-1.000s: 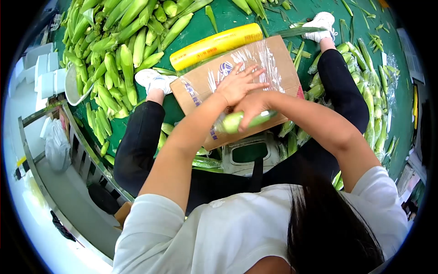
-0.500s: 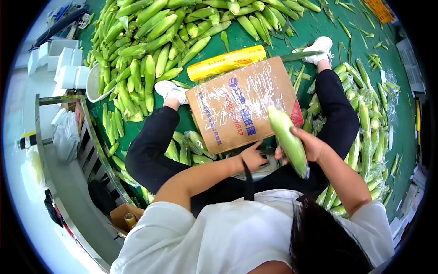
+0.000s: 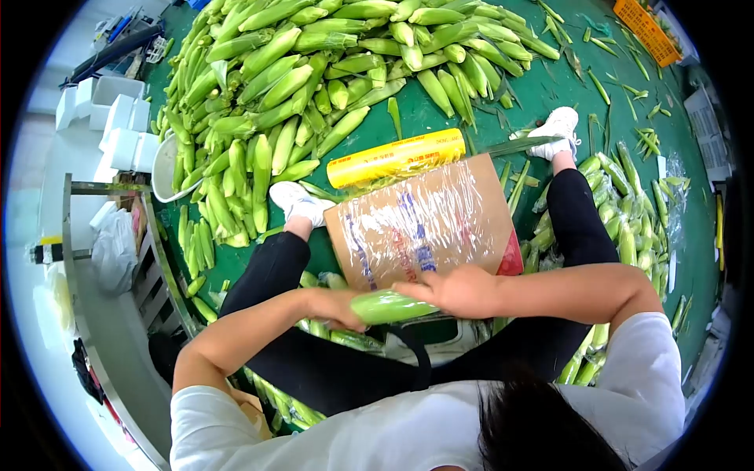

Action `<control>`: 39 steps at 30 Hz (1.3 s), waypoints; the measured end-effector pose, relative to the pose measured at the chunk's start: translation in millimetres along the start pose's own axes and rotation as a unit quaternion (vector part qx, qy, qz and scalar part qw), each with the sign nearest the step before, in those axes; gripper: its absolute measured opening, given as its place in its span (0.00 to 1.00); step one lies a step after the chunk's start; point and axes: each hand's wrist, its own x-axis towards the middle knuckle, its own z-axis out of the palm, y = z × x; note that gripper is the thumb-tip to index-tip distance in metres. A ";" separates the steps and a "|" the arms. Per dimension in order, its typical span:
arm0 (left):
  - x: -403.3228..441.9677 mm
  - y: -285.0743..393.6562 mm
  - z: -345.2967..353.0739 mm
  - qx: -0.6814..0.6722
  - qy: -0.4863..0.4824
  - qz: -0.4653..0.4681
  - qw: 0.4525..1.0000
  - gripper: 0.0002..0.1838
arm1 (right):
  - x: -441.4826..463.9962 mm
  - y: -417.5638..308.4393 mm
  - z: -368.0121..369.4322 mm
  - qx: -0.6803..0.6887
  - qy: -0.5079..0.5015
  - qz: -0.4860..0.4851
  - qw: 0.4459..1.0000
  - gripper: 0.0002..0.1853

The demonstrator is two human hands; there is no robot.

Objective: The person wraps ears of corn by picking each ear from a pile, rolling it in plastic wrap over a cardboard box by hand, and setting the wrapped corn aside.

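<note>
A green ear of corn (image 3: 390, 307) lies level between my two hands, above my lap and at the near edge of a cardboard box (image 3: 463, 212). My left hand (image 3: 328, 307), slightly blurred, is closed round its left end. My right hand (image 3: 463, 291) grips the other end, fingers reaching over the husk. Clear plastic film covers much of the box top. Just beyond the box rests a yellow roll of film (image 3: 397, 159).
A large heap of unwrapped corn (image 3: 290, 71) fills the far floor. Film-wrapped ears (image 3: 628, 235) are piled on the right, with more by my left leg. A metal-framed bench (image 3: 102, 314) stands at left, and an orange crate (image 3: 648, 31) at far right.
The ear of corn has moved left and turned from steep to level. My left hand, empty before, now holds it too. The view has tilted upward.
</note>
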 end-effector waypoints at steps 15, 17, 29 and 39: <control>50.6 -50.5 -65.2 0.645 -0.031 -0.100 0.757 0.18 | 169.2 500.2 39.2 0.037 0.254 0.566 0.784 0.38; 43.3 9.0 -65.6 0.538 -0.029 -0.145 0.830 0.18 | 160.1 518.6 41.1 0.084 0.255 0.528 0.806 0.37; 100.6 169.4 -4.5 -0.431 0.305 0.487 0.696 0.30 | 36.1 101.0 -8.4 0.451 0.320 0.255 0.793 0.30; 103.6 47.2 -35.8 0.308 0.591 0.313 0.676 0.33 | -24.5 86.8 122.3 0.082 0.233 0.643 0.725 0.26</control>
